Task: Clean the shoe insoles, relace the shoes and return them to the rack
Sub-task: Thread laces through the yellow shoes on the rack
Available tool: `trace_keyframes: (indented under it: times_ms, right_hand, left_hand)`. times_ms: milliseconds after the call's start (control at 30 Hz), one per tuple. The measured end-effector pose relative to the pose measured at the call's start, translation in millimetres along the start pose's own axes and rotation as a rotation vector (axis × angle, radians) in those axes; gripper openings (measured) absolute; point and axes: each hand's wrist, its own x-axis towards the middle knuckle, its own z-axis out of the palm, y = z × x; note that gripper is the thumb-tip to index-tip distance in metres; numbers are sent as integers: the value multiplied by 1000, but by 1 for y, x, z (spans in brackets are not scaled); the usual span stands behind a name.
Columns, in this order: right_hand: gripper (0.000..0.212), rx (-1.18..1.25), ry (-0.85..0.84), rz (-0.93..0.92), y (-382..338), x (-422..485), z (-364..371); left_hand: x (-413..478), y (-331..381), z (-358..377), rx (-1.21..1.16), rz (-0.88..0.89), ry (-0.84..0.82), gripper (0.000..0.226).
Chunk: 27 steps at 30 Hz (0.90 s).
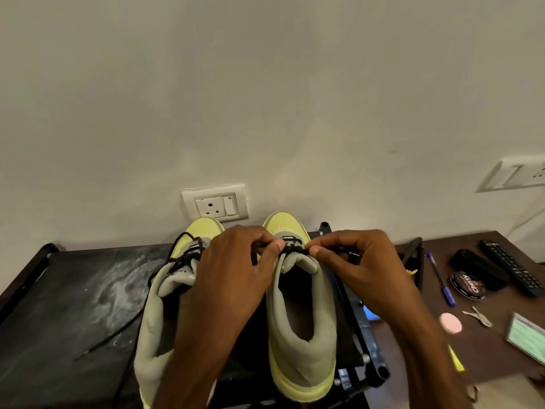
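right shoe [300, 335] and left shoe [150, 335] sit side by side on the rack [73, 290], toes at its back edge. left grip [233, 270] and right grip [362, 261] both pinch the right shoe's lace [295, 250], just above the tongue

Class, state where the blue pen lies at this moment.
In the head view, the blue pen lies on the brown desk at the right, just left of the round polish tin.
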Motion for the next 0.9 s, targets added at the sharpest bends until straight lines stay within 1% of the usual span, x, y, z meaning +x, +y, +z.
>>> trace_keyframes:
  times_ms: [100,200,500,600,700,733,800,867,900]
  right_hand:
    - [9,-2,-10,3,-3,0,1]
    - [5,2,23,25,-2,-3,0]
    - [7,-16,81,114,-2,-7,-1]
    - [8,-26,82,131,-2,-5,0]
    - [7,-52,55,136,-3,-4,0]
    - [8,-61,40,139,-5,-4,0]
    - [16,-46,36,132,-10,-3,-2]
    - [25,-10,51,106,-16,-2,-3]
    - [26,-3,45,86,-20,-2,-3]
  left_hand:
    - [-2,-1,-2,-39,27,0,15]
    - [-5,-1,1,-53,34,32,14]
    - [-5,-3,4,3,-29,81,17]
    - [-3,-4,7,21,-66,59,18]
    - [-3,-4,12,34,-132,-3,25]
    - [-3,-4,14,12,-145,-11,26]
    - [-2,-3,15,-98,-175,7,31]
    - [-1,-2,13,-259,-230,23,34]
    - [-1,0,11,-351,-255,17,31]
